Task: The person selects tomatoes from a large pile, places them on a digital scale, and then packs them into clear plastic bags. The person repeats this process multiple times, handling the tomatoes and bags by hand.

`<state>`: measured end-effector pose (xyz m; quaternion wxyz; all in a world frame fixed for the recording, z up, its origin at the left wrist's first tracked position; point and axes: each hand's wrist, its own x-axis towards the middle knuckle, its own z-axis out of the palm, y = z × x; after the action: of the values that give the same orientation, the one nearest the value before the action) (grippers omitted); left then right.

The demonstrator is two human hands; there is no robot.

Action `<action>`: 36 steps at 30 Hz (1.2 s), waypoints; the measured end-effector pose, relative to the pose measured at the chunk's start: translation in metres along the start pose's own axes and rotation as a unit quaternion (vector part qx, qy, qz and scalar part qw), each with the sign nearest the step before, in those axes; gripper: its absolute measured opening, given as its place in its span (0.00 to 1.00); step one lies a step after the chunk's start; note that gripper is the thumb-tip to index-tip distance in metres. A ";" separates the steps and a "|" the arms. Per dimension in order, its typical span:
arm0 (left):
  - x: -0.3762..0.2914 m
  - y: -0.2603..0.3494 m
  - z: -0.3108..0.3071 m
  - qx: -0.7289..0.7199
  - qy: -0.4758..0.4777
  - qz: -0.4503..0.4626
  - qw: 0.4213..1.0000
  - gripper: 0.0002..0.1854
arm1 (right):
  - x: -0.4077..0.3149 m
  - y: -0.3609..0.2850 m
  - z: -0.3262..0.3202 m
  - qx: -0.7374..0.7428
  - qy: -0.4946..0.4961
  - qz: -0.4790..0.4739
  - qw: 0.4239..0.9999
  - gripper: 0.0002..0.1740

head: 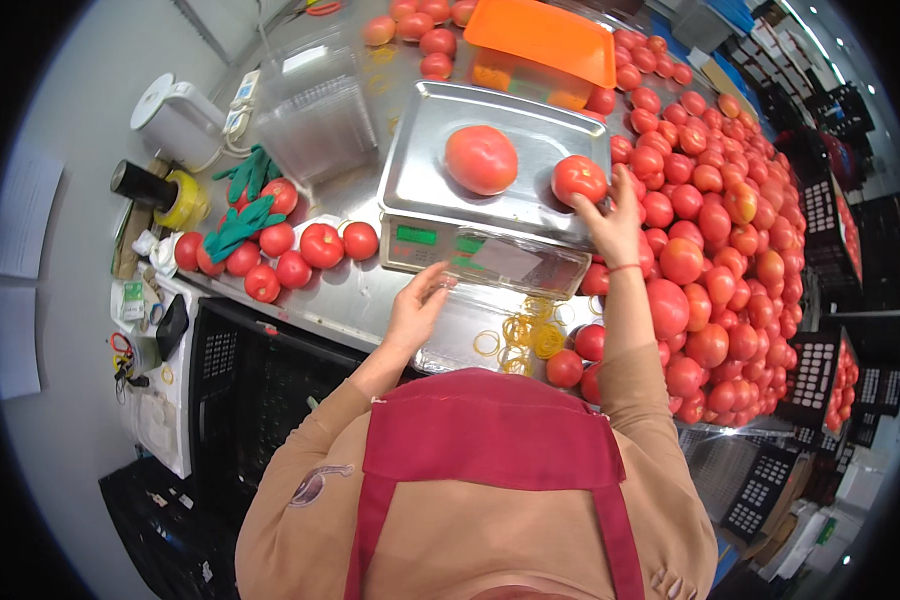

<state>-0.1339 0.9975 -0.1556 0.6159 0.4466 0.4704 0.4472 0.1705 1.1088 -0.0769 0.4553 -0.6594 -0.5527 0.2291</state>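
Observation:
A digital scale with a steel pan (427,187) stands before me. One large tomato (481,160) lies near the middle of the pan. At the pan's right side my right hand (611,221) has its fingers around the near right side of a smaller tomato (579,180). My left hand (422,304) is just below the scale's display panel (417,235), its fingers apart and nothing in it. Yellow rubber bands (521,334) lie in front of the scale, beside a few tomatoes (564,368).
A big heap of tomatoes (709,292) fills the right side. Clear plastic boxes (311,112), a white kettle (172,120), green gloves (240,229) and several tomatoes (321,245) are on the left. An orange-lidded container (540,41) stands behind the scale. Black crates (270,382) are below.

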 end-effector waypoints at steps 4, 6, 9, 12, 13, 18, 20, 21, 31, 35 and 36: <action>0.004 -0.010 -0.008 0.019 -0.003 0.003 1.000 0.24 | 0.013 -0.005 0.026 -0.109 -0.009 -0.059 0.992 0.56; 0.005 -0.011 -0.012 0.033 -0.005 0.004 0.999 0.24 | 0.017 -0.014 0.027 -0.115 -0.026 -0.053 0.992 0.54; 0.007 -0.013 -0.019 0.053 -0.010 0.003 0.999 0.25 | 0.017 -0.013 0.023 -0.121 -0.047 -0.067 0.989 0.51; 0.007 -0.008 -0.021 0.074 -0.014 -0.009 0.997 0.26 | 0.012 -0.009 0.025 -0.111 -0.030 -0.104 0.988 0.54; 0.008 -0.005 -0.021 0.079 -0.017 -0.014 0.997 0.27 | 0.011 -0.011 0.024 -0.110 -0.020 -0.105 0.988 0.54; 0.009 0.000 -0.025 0.136 -0.011 0.001 0.991 0.27 | 0.011 -0.013 0.018 -0.109 -0.048 -0.091 0.989 0.53; 0.009 0.010 -0.025 0.205 0.044 0.039 0.977 0.26 | 0.011 -0.013 0.018 -0.107 -0.045 -0.100 0.988 0.52; 0.010 0.020 -0.024 0.239 0.071 0.059 0.967 0.26 | 0.012 -0.011 0.017 -0.102 -0.048 -0.099 0.989 0.52; 0.119 0.146 0.030 0.427 0.057 0.329 0.840 0.35 | 0.028 -0.015 0.010 -0.098 -0.118 -0.127 0.980 0.47; 0.162 0.140 0.057 0.545 -0.001 0.164 0.822 0.48 | 0.033 -0.013 0.004 -0.095 -0.112 -0.092 0.985 0.46; 0.162 0.142 0.058 0.545 -0.001 0.153 0.824 0.48 | 0.033 -0.015 -0.005 -0.086 -0.093 -0.094 0.987 0.45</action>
<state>-0.0699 1.1759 -0.0372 0.1967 0.7764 0.5622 0.2061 0.1757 1.1378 -0.0549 0.3630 -0.6169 -0.6698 0.1977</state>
